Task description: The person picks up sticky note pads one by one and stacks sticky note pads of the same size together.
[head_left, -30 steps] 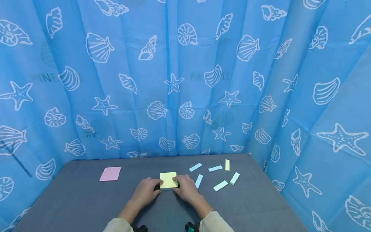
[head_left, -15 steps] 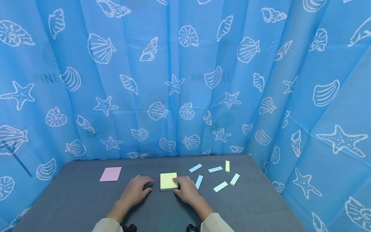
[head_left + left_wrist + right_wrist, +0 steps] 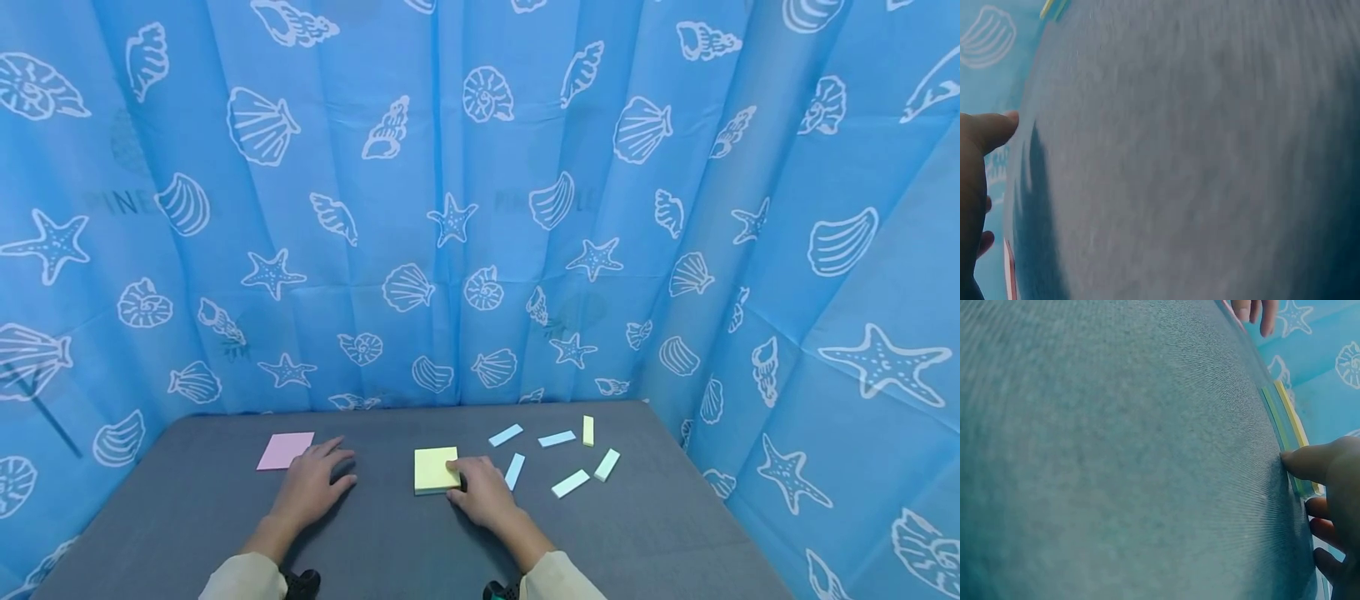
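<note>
all six strips [image 3: 557, 437] show only in head view; left hand [image 3: 306, 487] loose, right hand [image 3: 483, 493] pinching stack [image 3: 434, 469].

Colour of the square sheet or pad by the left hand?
The square is pink; the head view shows it best.

**A Curtained-Off Work Booth**

A blue curtain [image 3: 480, 167] printed with white shells and starfish hangs behind and along the right of a grey, cloth-textured counter [image 3: 637, 542], screening it like a booth. The sticky-note pads [image 3: 435, 468] look like office supplies; black devices [image 3: 303, 585] at both wrists suggest a recording station. Whether home, lab or office lies beyond cannot be told.
</note>
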Demonstrator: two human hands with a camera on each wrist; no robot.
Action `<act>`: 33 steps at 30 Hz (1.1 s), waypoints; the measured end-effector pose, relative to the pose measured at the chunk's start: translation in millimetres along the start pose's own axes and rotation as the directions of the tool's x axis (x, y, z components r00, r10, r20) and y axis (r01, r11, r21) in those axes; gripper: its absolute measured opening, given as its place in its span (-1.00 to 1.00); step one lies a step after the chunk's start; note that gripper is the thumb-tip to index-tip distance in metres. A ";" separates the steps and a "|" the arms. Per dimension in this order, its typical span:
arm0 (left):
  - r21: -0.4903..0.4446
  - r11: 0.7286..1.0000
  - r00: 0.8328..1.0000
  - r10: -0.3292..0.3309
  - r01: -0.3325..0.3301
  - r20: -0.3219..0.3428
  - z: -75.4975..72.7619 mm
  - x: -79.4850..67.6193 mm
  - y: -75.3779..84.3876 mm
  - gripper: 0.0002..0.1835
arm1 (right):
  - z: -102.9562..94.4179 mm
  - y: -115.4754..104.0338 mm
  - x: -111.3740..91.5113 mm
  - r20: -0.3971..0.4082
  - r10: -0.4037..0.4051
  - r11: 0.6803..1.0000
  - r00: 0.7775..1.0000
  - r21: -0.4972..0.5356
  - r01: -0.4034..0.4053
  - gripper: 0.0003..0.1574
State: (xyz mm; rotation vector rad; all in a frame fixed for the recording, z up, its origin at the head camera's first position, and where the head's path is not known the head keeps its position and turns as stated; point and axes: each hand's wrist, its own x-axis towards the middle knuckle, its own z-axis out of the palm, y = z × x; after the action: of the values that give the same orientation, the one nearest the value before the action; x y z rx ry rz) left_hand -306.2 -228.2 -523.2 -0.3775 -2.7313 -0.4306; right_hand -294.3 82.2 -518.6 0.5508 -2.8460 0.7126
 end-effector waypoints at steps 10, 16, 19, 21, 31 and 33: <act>0.031 0.997 0.998 -0.065 0.065 -0.004 -5.9 -2.4 -23.8 -0.34 | 0.6 1.0 -1.7 -0.001 -0.014 1.000 1.000 0.000 0.014 -0.42; 0.031 0.986 0.982 -0.164 0.162 0.092 -10.3 -4.9 -33.2 -0.12 | 0.5 -0.2 -1.2 0.010 -0.006 1.000 1.000 0.005 0.006 -0.42; -0.012 0.966 0.950 -0.251 0.258 0.187 -13.5 -5.7 -38.3 0.00 | -0.6 -0.4 -1.4 0.012 -0.004 1.000 1.000 0.009 0.003 -0.42; -0.038 0.946 0.920 -0.302 0.321 0.248 -16.0 -5.9 -41.7 0.07 | -1.2 -0.4 -1.5 0.010 -0.005 1.000 1.000 0.009 0.005 -0.42; -0.041 0.897 0.829 -0.389 0.441 0.402 -26.3 -7.1 -44.6 0.15 | -0.6 -0.3 -0.7 0.015 -0.007 1.000 1.000 -0.002 0.007 -0.42; -0.042 0.900 0.831 -0.381 0.433 0.405 -26.1 -7.6 -44.5 0.16 | -1.2 -0.1 -0.9 0.012 -0.009 1.000 1.000 -0.003 0.009 -0.42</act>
State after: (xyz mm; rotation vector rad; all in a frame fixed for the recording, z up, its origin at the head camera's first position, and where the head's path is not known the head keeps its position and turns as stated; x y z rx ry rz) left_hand -305.4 -279.5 -513.8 0.1204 -3.1889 -0.7197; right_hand -293.3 83.0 -517.7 0.5691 -2.8537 0.7063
